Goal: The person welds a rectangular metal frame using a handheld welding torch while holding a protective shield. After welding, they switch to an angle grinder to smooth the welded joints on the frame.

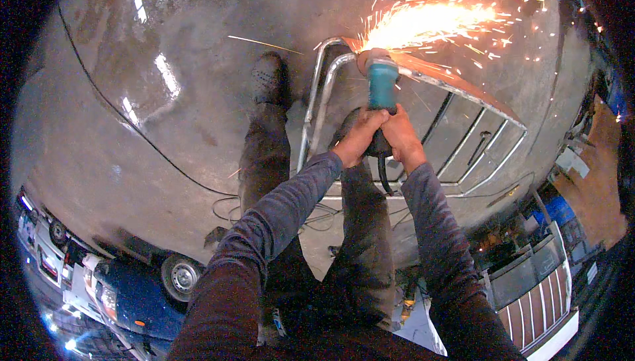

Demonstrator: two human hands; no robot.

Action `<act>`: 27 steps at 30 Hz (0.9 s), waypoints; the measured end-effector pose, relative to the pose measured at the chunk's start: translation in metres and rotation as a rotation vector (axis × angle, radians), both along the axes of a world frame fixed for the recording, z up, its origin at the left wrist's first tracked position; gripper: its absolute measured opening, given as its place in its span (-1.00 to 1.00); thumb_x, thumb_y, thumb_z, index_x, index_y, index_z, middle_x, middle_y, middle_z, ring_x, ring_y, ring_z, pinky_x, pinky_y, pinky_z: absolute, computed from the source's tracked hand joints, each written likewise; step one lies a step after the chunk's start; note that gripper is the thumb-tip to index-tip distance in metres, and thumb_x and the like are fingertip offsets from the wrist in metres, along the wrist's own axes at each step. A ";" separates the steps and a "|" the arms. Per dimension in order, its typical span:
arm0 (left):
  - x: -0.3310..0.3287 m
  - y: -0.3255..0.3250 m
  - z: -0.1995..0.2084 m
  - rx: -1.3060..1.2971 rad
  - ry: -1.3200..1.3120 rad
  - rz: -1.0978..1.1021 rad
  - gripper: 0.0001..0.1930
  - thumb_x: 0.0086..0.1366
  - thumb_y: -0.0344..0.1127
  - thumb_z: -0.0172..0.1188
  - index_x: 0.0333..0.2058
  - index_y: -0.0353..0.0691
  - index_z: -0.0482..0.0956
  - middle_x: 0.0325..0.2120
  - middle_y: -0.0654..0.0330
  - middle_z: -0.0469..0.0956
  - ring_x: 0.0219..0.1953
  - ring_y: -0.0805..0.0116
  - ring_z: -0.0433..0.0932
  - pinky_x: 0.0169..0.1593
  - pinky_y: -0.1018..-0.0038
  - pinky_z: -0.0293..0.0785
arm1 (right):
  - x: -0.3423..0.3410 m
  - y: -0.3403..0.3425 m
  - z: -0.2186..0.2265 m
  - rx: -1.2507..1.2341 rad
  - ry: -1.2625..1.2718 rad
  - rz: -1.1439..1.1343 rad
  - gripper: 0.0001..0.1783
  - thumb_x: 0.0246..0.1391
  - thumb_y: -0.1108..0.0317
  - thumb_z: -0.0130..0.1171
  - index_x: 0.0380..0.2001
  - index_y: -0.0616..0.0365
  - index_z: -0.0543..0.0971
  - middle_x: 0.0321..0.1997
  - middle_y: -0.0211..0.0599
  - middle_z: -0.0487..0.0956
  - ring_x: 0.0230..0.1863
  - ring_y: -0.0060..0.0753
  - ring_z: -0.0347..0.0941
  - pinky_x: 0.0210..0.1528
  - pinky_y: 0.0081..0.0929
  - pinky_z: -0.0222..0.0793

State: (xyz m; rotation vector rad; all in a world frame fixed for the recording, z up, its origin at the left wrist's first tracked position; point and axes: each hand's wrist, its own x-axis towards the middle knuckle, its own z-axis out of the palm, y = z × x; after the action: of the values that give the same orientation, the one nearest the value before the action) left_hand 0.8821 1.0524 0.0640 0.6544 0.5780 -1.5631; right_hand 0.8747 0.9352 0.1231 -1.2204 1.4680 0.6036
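Observation:
Both of my hands are closed round the body of a teal angle grinder (381, 84). My left hand (358, 137) wraps it from the left, and my right hand (402, 137) grips it from the right, with the fingers meeting near the middle. The grinder's head is at the upper tube of a bent metal tube frame (327, 90) lying on the floor. A bright stream of sparks (430, 25) sprays from there to the upper right. Glare and the grinder head partly hide the disc and the contact spot. A black cord (384, 174) hangs from the grinder's rear end.
My shoe (271, 78) stands left of the frame; my other leg reaches into it. A dark cable (135, 128) crosses the floor at left. A dark blue vehicle (142, 301) stands lower left. Brown sheet material (592, 176) and a slatted metal panel (537, 295) are at right.

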 end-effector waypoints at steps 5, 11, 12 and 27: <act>-0.012 0.003 -0.010 -0.008 -0.014 0.021 -0.35 0.31 0.08 0.12 0.17 -0.24 0.16 -0.03 0.11 0.40 0.00 0.33 0.43 0.07 0.35 0.42 | 0.000 0.004 0.005 -0.006 -0.062 -0.010 -0.61 0.16 0.32 0.19 0.00 0.26 0.39 -0.20 -0.20 0.58 -0.25 -0.35 0.53 -0.23 -0.36 0.50; -0.024 0.008 -0.013 0.001 0.065 0.085 -0.38 0.31 0.08 0.12 0.14 -0.25 0.22 -0.07 0.12 0.43 -0.01 0.35 0.43 0.08 0.37 0.39 | -0.017 0.005 -0.005 -0.057 -0.047 0.144 -0.60 0.15 0.34 0.19 0.00 0.28 0.39 -0.18 -0.17 0.58 -0.23 -0.34 0.53 -0.21 -0.36 0.49; -0.025 0.009 -0.010 -0.007 0.065 0.123 -0.39 0.31 0.07 0.12 0.14 -0.25 0.22 -0.07 0.12 0.43 0.00 0.35 0.43 0.09 0.37 0.38 | -0.021 0.007 -0.008 -0.063 -0.053 0.124 -0.60 0.16 0.34 0.19 0.00 0.28 0.39 -0.17 -0.16 0.58 -0.23 -0.33 0.53 -0.20 -0.35 0.49; -0.026 0.013 -0.004 0.036 -0.083 0.016 -0.40 0.34 0.00 0.10 0.17 -0.28 0.18 -0.01 0.10 0.41 0.05 0.33 0.40 0.15 0.36 0.33 | -0.039 0.012 -0.017 -0.065 -0.090 0.080 -0.59 0.15 0.31 0.17 0.01 0.27 0.41 -0.15 -0.09 0.60 -0.15 -0.26 0.53 -0.09 -0.32 0.46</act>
State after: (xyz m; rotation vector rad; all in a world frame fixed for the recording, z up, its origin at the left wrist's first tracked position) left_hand 0.8560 1.0655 0.0603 0.7362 0.5487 -1.5065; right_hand 0.8358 0.9476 0.1061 -1.3454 1.3777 0.5516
